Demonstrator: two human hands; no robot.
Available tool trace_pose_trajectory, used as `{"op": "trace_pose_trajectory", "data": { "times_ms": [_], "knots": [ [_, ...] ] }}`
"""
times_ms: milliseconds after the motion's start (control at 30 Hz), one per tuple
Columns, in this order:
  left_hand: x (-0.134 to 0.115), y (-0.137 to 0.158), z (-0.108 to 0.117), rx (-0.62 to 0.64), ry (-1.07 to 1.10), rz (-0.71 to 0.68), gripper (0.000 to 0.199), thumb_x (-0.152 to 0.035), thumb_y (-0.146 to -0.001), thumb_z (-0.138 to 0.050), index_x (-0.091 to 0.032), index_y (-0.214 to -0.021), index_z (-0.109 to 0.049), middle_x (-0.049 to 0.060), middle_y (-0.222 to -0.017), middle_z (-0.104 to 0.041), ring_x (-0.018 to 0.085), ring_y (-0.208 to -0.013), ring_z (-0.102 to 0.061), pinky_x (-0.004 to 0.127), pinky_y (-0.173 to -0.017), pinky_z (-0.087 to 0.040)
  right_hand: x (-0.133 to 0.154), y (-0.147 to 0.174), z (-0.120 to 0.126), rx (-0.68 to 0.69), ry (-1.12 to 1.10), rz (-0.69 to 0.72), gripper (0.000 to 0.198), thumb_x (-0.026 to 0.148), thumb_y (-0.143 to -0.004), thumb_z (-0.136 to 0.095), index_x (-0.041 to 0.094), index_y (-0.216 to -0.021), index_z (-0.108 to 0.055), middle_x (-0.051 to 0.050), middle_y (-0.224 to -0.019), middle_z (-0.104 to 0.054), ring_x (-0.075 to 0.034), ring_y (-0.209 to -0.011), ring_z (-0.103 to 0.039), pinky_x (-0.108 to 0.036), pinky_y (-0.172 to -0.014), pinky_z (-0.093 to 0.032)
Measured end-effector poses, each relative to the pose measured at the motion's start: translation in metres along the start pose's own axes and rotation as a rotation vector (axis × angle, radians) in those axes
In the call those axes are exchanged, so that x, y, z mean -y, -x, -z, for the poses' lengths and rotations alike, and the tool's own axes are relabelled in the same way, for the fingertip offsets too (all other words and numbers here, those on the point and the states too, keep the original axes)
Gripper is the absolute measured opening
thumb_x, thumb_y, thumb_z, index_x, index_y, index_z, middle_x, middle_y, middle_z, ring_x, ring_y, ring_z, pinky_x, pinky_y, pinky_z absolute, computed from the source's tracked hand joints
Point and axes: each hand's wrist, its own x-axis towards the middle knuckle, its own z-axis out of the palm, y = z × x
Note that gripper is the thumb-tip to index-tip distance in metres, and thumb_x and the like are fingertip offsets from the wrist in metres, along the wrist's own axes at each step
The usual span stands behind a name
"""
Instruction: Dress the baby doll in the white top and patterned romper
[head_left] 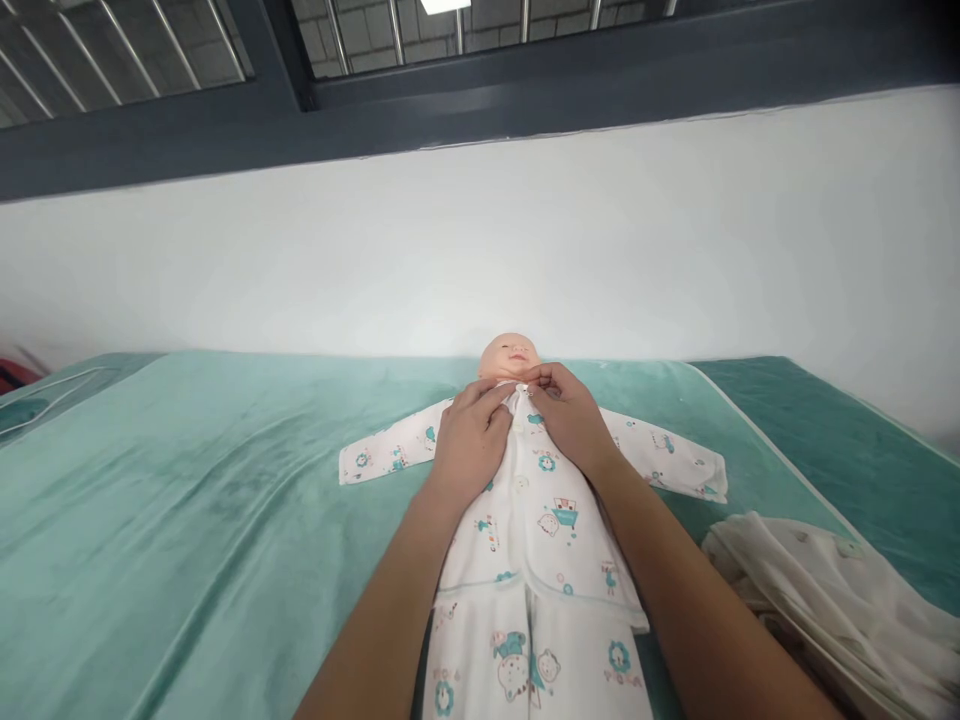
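Head view, left hand (472, 440) and right hand (571, 415) pinching printed shirt (556, 550) at its top, doll (504, 356) face-up

Soft, diffuse light falls across the green cloth (247, 560), with faint shadows in its folds and a blown-out white patch (445, 5) at the top border. The wall (450, 250), palest above the cloth's far edge, greys toward the right. The printed jacket (570, 545) reads fairly clearly; wide-angle distortion stretches the folded fabric (832, 600) near the cloth's right edge.

Shirt (525, 500) part. hidden by L hand (471, 437) & R hand (571, 415), trousers (577, 670) cut @ btm.
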Motion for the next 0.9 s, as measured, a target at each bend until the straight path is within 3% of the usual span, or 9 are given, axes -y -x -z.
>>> {"op": "trace_pose_trajectory", "data": {
  "times_ms": [267,500,733,900],
  "knots": [
    [0.0004,-0.0004,0.0002,0.004,-0.021,-0.003,0.046,-0.020,-0.093,-0.036,-0.029,-0.130,-0.064,0.003,-0.141,-0.056,0.022,-0.131,-0.050,0.042,-0.114,-0.037,0.0009,0.0041,-0.0016,-0.086,-0.072,0.030,0.011,0.030,-0.084,-0.055,0.022,-0.092,-0.057,-0.002,-0.090,-0.062,-0.018,-0.085,-0.058,-0.038,-0.084,-0.047],
    [-0.0003,0.0004,0.0008,-0.002,-0.007,-0.008,0.047,-0.019,-0.093,-0.037,-0.030,-0.130,-0.064,0.002,-0.141,-0.056,0.022,-0.131,-0.050,0.042,-0.114,-0.038,0.0056,0.0056,-0.0001,-0.070,-0.094,0.046,0.008,0.027,-0.083,-0.055,0.022,-0.089,-0.057,-0.001,-0.089,-0.063,-0.016,-0.081,-0.057,-0.035,-0.081,-0.046],
    [-0.0008,-0.0017,0.0013,-0.035,0.092,-0.004,0.042,-0.014,-0.088,-0.043,-0.030,-0.116,-0.070,0.000,-0.132,-0.063,0.019,-0.125,-0.056,0.037,-0.111,-0.042,0.0050,0.0059,0.0003,-0.046,-0.076,0.071,0.006,0.026,-0.083,-0.053,0.022,-0.087,-0.057,-0.001,-0.088,-0.063,-0.017,-0.084,-0.059,-0.035,-0.083,-0.046],
    [-0.0002,-0.0012,0.0004,-0.076,0.157,0.026,0.037,-0.013,-0.086,-0.048,-0.029,-0.109,-0.071,-0.001,-0.126,-0.066,0.018,-0.120,-0.059,0.034,-0.107,-0.045,-0.0003,0.0034,-0.0002,-0.043,-0.075,0.066,0.015,0.026,-0.081,-0.056,0.023,-0.096,-0.058,-0.002,-0.092,-0.061,-0.018,-0.087,-0.059,-0.036,-0.084,-0.047]
  ]
}}
